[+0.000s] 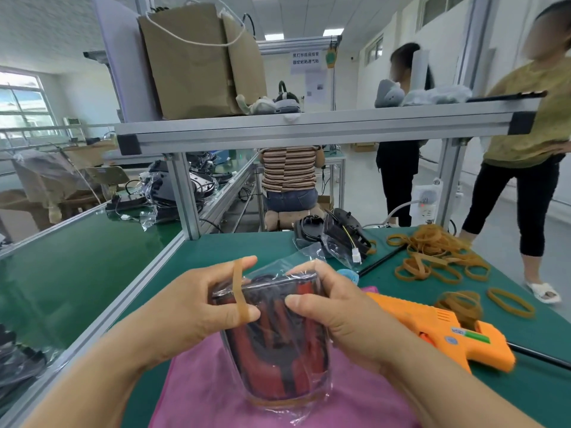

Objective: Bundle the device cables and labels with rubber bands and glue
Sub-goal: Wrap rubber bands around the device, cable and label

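Over the pink cloth (200,403), holding a clear bag (278,341) of red and black cables. With the left hand (185,310) pinching its top left corner, a rubber band (239,291) stretched from forefinger to thumb; with the right hand (340,316) curled round the top right corner. Also a second band (272,403) round the bag's bottom. Just right of the cloth, an orange glue gun (448,329). Behind the cloth, rightwards, loose rubber bands (432,254).
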Motion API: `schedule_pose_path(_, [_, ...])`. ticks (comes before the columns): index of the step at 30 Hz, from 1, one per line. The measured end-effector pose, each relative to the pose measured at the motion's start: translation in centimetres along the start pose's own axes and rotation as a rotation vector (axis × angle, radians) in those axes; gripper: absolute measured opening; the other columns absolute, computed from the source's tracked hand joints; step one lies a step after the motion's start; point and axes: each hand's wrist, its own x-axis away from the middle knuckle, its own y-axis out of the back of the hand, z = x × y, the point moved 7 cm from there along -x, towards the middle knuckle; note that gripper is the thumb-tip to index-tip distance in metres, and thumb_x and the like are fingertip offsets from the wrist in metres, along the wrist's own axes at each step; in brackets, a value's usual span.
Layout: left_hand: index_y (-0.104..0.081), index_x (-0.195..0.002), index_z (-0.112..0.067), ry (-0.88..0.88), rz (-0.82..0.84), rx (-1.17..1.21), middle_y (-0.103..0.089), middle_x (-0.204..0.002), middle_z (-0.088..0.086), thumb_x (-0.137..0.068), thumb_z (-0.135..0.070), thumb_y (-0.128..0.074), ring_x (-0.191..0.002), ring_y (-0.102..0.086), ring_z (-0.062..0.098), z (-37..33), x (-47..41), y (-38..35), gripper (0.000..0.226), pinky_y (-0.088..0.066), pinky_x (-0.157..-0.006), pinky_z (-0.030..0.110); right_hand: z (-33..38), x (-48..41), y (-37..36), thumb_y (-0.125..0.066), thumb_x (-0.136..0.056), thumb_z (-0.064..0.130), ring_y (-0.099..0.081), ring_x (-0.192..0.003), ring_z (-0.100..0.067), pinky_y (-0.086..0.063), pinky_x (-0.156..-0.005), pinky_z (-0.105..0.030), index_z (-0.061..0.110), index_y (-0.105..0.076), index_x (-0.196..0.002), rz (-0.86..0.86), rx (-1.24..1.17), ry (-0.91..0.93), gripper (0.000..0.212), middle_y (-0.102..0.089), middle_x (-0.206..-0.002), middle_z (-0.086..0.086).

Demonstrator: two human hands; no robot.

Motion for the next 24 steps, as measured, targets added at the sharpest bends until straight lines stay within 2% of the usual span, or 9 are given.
schedule_pose_path(2, [-0.054, -0.135, -0.039, 0.011, 0.003, -0.037, -0.063, -0.126, -0.029, -0.058, -0.050, -0.081, -0.115, -0.061, -0.004, -0.2, -0.2, 0.0, 0.082, -0.047, -0.102, 0.027, 0.2, -0.3, 0.3, -0.070, -0.084, 0.007, -0.067, -0.094, -0.020, -0.055, -0.088, -0.033, 0.015, -0.063, -0.107, -0.032, 0.097, -0.028, 0.025, -0.071, -0.102, -0.009])
schedule_pose_path(4, [-0.054, -0.136, -0.039, 0.015, 0.007, -0.069, -0.064, -0.124, -0.028, -0.059, -0.051, -0.078, -0.114, -0.062, -0.004, -0.3, -0.2, 0.0, 0.081, -0.046, -0.104, 0.029, 1.2, -0.4, 0.8, -0.073, -0.085, 0.014, -0.065, -0.104, -0.011, -0.052, -0.095, -0.030, 0.027, -0.060, -0.119, -0.109, 0.309, -0.010, 0.038, -0.069, -0.114, 0.002])
schedule_pose_path(7, [-0.054, -0.136, -0.039, 0.019, -0.011, -0.094, -0.065, -0.123, -0.027, -0.060, -0.052, -0.076, -0.113, -0.062, -0.004, -0.1, 0.0, 0.1, 0.080, -0.046, -0.107, 0.032, 4.4, 0.1, 0.7, -0.075, -0.081, 0.033, -0.051, -0.116, 0.007, -0.040, -0.099, -0.018, 0.042, -0.051, -0.129, -0.237, 0.589, 0.183, 0.054, -0.056, -0.124, 0.019])
schedule_pose_path(9, [-0.054, -0.137, -0.038, 0.010, 0.010, -0.099, -0.067, -0.123, -0.023, -0.063, -0.051, -0.075, -0.114, -0.063, -0.001, -0.2, 0.1, 0.0, 0.078, -0.046, -0.106, 0.034, 7.2, 0.6, -1.0, -0.071, -0.085, 0.026, -0.052, -0.113, 0.004, -0.037, -0.094, -0.011, 0.032, -0.061, -0.120, -0.244, 0.787, 0.446, 0.037, -0.058, -0.118, 0.016])
schedule_pose_path(11, [-0.060, -0.128, -0.040, -0.034, 0.060, -0.123, -0.070, -0.116, -0.017, -0.070, -0.047, -0.073, -0.108, -0.066, 0.001, -0.8, 0.1, -0.3, 0.060, -0.050, -0.098, 0.028, 8.5, 0.5, -3.7, -0.064, -0.088, 0.012, -0.055, -0.107, -0.007, -0.040, -0.094, -0.019, 0.018, -0.070, -0.105, -0.131, 1.031, 0.605, 0.020, -0.061, -0.109, 0.004])
schedule_pose_path(13, [-0.066, -0.115, -0.043, -0.070, 0.092, -0.147, -0.073, -0.110, -0.014, -0.075, -0.042, -0.072, -0.101, -0.067, 0.003, -1.4, 0.1, -0.7, 0.041, -0.052, -0.091, 0.026, 8.3, -0.4, -5.7, -0.058, -0.090, 0.005, -0.056, -0.105, -0.016, -0.042, -0.094, -0.032, 0.014, -0.072, -0.102, -0.002, 1.217, 0.578, 0.020, -0.062, -0.107, -0.002])
schedule_pose_path(15, [-0.065, -0.113, -0.048, -0.065, 0.083, -0.155, -0.073, -0.110, -0.014, -0.072, -0.046, -0.071, -0.103, -0.067, 0.005, -1.5, 0.2, -0.6, 0.041, -0.051, -0.095, 0.033, 8.1, -1.5, -6.3, -0.056, -0.093, 0.006, -0.058, -0.105, -0.018, -0.044, -0.094, -0.036, 0.015, -0.072, -0.107, 0.078, 1.303, 0.485, 0.024, -0.063, -0.109, -0.002])
schedule_pose_path(22, [-0.070, -0.107, -0.038, -0.035, 0.089, -0.128, -0.074, -0.108, -0.009, -0.072, -0.039, -0.078, -0.103, -0.068, 0.009, -1.7, 0.2, -0.4, 0.036, -0.050, -0.100, 0.040, 8.5, -2.5, -7.4, -0.061, -0.089, 0.005, -0.051, -0.099, -0.008, -0.039, -0.091, -0.025, 0.022, -0.076, -0.098, 0.224, 1.341, 0.378, 0.024, -0.056, -0.106, 0.005])
schedule_pose_path(24, [-0.070, -0.107, -0.036, -0.024, 0.102, -0.128, -0.073, -0.110, -0.008, -0.073, -0.037, -0.079, -0.104, -0.067, 0.010, -1.7, 0.2, -0.4, 0.035, -0.050, -0.101, 0.039, 8.4, -2.6, -7.6, -0.060, -0.093, 0.012, -0.044, -0.101, -0.005, -0.038, -0.093, -0.027, 0.026, -0.075, -0.102, 0.252, 1.405, 0.372, 0.023, -0.052, -0.110, 0.008])
